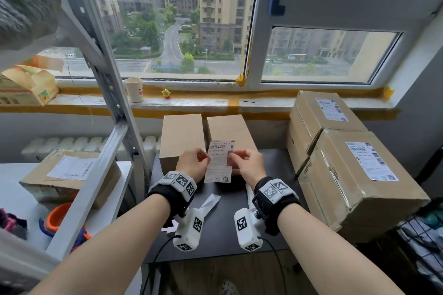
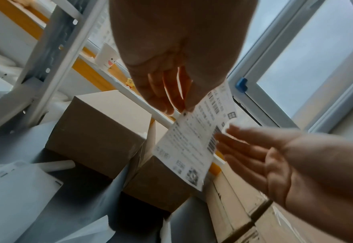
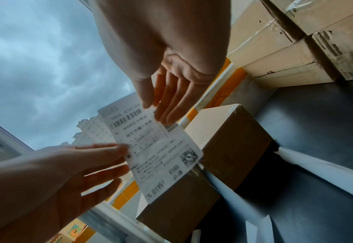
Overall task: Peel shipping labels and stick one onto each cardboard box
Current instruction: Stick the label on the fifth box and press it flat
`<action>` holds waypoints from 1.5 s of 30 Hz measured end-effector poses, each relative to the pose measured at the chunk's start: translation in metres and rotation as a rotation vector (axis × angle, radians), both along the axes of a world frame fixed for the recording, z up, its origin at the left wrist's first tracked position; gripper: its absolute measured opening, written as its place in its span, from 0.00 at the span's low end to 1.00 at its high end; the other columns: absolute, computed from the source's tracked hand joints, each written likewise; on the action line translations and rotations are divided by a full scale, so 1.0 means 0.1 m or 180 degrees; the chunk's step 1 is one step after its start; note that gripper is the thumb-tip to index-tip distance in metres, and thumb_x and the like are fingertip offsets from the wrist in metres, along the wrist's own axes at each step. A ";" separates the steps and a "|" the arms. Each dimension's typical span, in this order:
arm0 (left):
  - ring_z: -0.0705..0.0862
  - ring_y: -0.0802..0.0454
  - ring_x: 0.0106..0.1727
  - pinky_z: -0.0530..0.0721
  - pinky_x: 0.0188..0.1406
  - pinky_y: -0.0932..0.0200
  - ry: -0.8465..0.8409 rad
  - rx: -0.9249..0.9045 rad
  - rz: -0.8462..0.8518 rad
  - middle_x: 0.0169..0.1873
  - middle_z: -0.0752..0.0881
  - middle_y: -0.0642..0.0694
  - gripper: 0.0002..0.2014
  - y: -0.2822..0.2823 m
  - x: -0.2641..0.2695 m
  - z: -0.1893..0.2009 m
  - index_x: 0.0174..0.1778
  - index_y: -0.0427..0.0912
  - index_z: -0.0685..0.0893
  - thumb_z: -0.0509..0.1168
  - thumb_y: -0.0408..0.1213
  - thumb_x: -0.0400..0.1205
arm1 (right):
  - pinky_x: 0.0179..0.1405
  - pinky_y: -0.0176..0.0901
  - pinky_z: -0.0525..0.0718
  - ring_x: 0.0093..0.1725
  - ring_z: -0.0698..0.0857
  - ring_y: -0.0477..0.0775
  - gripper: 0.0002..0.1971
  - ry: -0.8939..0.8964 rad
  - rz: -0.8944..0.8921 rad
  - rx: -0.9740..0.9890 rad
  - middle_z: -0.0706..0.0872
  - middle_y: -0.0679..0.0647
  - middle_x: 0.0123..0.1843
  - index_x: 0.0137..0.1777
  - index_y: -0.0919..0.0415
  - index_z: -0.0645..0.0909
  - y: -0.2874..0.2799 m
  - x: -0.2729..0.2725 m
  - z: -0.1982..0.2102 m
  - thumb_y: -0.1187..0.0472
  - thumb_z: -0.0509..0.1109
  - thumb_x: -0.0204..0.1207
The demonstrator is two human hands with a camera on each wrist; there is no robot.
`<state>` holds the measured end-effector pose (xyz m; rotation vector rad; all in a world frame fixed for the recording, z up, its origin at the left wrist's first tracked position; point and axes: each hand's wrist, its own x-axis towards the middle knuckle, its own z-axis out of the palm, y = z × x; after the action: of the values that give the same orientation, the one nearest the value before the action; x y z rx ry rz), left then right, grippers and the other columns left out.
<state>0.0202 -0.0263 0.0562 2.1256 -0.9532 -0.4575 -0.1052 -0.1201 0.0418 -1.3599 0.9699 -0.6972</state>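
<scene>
Label (image 1: 220, 161) held up at frame centre, over the near ends of the two bare boxes on the dark table (image 1: 271, 165). Left hand (image 1: 191, 163) pinches its left edge, right hand (image 1: 247, 163) pinches the right edge; on both, thumb and forefinger are closed on the paper and the other fingers are loosely spread. Right-wrist view shows a second layer offset behind the print near the right fingers (image 3: 167, 105), so the backing looks part-peeled, though I can't confirm.

Handling, my read: thin, floppy, near weightless, and it will curl and stick to itself or to skin once the adhesive is bare. Best held by opposite edges or corners, kept taut, with adhesive off the fingertips.

Left plain box (image 1: 182, 136) and right plain box (image 1: 230, 130) carry no labels yet. The two big boxes (image 1: 354, 170) at frame right are already labelled. Curled white strips (image 1: 211, 202), probably spent backing, lie on the table below the hands.
</scene>
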 end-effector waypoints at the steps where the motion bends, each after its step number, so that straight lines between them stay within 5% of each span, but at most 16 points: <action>1: 0.86 0.45 0.47 0.83 0.53 0.54 0.0120 -0.0074 0.0015 0.45 0.89 0.39 0.04 -0.05 0.03 0.00 0.45 0.37 0.86 0.68 0.34 0.78 | 0.47 0.53 0.89 0.45 0.88 0.57 0.04 0.0160 -0.0062 -0.0189 0.88 0.61 0.47 0.45 0.61 0.79 -0.08 0.01 -0.03 0.64 0.73 0.75; 5: 0.82 0.49 0.43 0.81 0.45 0.60 0.0479 -0.0209 0.0033 0.41 0.86 0.40 0.04 -0.28 0.14 0.00 0.46 0.35 0.86 0.69 0.32 0.79 | 0.51 0.47 0.84 0.43 0.83 0.52 0.07 0.0547 -0.0111 -0.0610 0.85 0.55 0.42 0.42 0.58 0.79 -0.42 0.07 -0.09 0.60 0.76 0.72; 8: 0.81 0.48 0.40 0.80 0.37 0.61 0.0749 -0.0140 0.0015 0.37 0.84 0.42 0.02 -0.49 0.21 -0.02 0.41 0.40 0.84 0.69 0.33 0.79 | 0.41 0.38 0.82 0.36 0.82 0.48 0.06 0.0565 0.0113 -0.0469 0.86 0.57 0.42 0.45 0.63 0.82 -0.67 0.15 -0.13 0.61 0.75 0.74; 12: 0.84 0.46 0.43 0.85 0.45 0.52 0.0889 -0.0033 0.0171 0.41 0.87 0.39 0.09 -0.83 0.34 -0.09 0.34 0.48 0.80 0.70 0.34 0.78 | 0.33 0.32 0.78 0.32 0.82 0.45 0.09 0.0527 0.0220 -0.0326 0.86 0.52 0.36 0.49 0.72 0.85 -1.02 0.29 -0.21 0.65 0.75 0.74; 17: 0.84 0.53 0.43 0.81 0.47 0.60 0.1061 0.0102 0.0424 0.38 0.85 0.47 0.03 -1.23 0.46 -0.13 0.42 0.41 0.86 0.73 0.33 0.75 | 0.35 0.34 0.78 0.33 0.84 0.46 0.06 0.0656 0.0334 -0.0302 0.86 0.50 0.35 0.44 0.65 0.86 -1.49 0.48 -0.30 0.64 0.77 0.72; 21: 0.87 0.50 0.47 0.85 0.55 0.55 0.1282 0.0245 0.0492 0.36 0.88 0.48 0.04 -1.53 0.59 -0.22 0.34 0.45 0.88 0.76 0.33 0.71 | 0.41 0.43 0.81 0.38 0.86 0.52 0.08 0.0916 0.0358 -0.0217 0.87 0.52 0.37 0.33 0.55 0.82 -1.79 0.59 -0.38 0.62 0.76 0.72; 24: 0.87 0.50 0.47 0.86 0.55 0.53 0.1301 0.0465 0.0543 0.43 0.90 0.44 0.08 -1.76 0.68 -0.30 0.43 0.40 0.90 0.77 0.35 0.70 | 0.42 0.43 0.81 0.39 0.85 0.52 0.09 0.1233 0.0367 -0.0238 0.87 0.52 0.37 0.32 0.55 0.82 -1.99 0.68 -0.43 0.59 0.75 0.73; 28: 0.86 0.48 0.42 0.85 0.49 0.54 0.1564 0.0577 0.0787 0.38 0.84 0.46 0.23 -1.96 0.75 -0.39 0.55 0.34 0.82 0.80 0.32 0.67 | 0.45 0.39 0.76 0.43 0.83 0.52 0.08 0.1657 0.0486 -0.0282 0.86 0.52 0.40 0.35 0.57 0.83 -2.17 0.73 -0.46 0.56 0.74 0.73; 31: 0.85 0.48 0.41 0.83 0.39 0.58 0.1515 0.0635 0.0905 0.35 0.83 0.45 0.16 -2.07 0.78 -0.45 0.44 0.35 0.80 0.80 0.31 0.67 | 0.44 0.39 0.77 0.44 0.84 0.54 0.14 0.1916 0.0609 -0.0380 0.88 0.54 0.42 0.27 0.55 0.79 -2.26 0.77 -0.50 0.55 0.73 0.74; 34: 0.85 0.47 0.42 0.85 0.44 0.53 0.1405 0.0651 0.1040 0.36 0.84 0.44 0.15 -2.15 0.79 -0.50 0.35 0.41 0.77 0.80 0.33 0.66 | 0.47 0.41 0.79 0.49 0.87 0.56 0.14 0.2077 0.0677 -0.0469 0.90 0.56 0.48 0.28 0.54 0.79 -2.32 0.82 -0.51 0.55 0.73 0.75; 39: 0.87 0.44 0.40 0.87 0.48 0.48 0.1395 0.0781 0.1197 0.34 0.86 0.42 0.17 -2.20 0.78 -0.54 0.29 0.42 0.76 0.81 0.33 0.66 | 0.47 0.41 0.78 0.52 0.86 0.57 0.09 0.2242 0.0831 -0.0628 0.90 0.55 0.49 0.43 0.60 0.88 -2.36 0.88 -0.49 0.55 0.72 0.76; 45: 0.84 0.46 0.34 0.86 0.45 0.50 0.1379 0.0853 0.1275 0.33 0.87 0.41 0.16 -2.24 0.80 -0.57 0.29 0.43 0.75 0.79 0.34 0.68 | 0.43 0.41 0.76 0.47 0.85 0.56 0.09 0.2474 0.0939 -0.0824 0.89 0.55 0.49 0.43 0.58 0.86 -2.36 0.91 -0.51 0.52 0.70 0.77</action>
<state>0.0997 -0.2502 -0.0005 2.2467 -0.2226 -0.8284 -0.0142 -0.3559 -0.0090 -2.0198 1.2626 -0.0430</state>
